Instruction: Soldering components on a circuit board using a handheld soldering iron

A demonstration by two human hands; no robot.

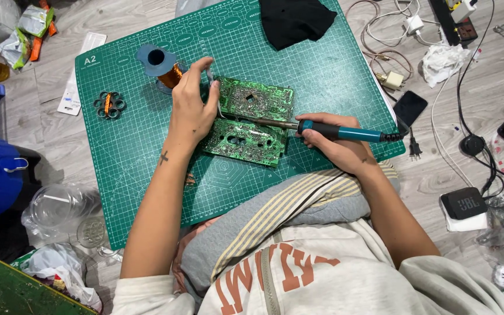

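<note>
Two green circuit boards point(246, 122), solder-side up, silvery joints, on the cutting mat point(129, 146); right hand point(336, 143) grips a blue-handled soldering iron point(322, 129), left hand point(193, 108) pinches solder wire point(217, 96).

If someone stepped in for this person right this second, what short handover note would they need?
Left hand: fingers pinch a thin strand of solder wire over the upper green circuit board.
Right hand: grips the teal-handled soldering iron, tip between the two boards.
Lower green circuit board lies alongside on the green cutting mat.
Done: boards laid out.
Left: cannot tell which joints are finished.
</note>
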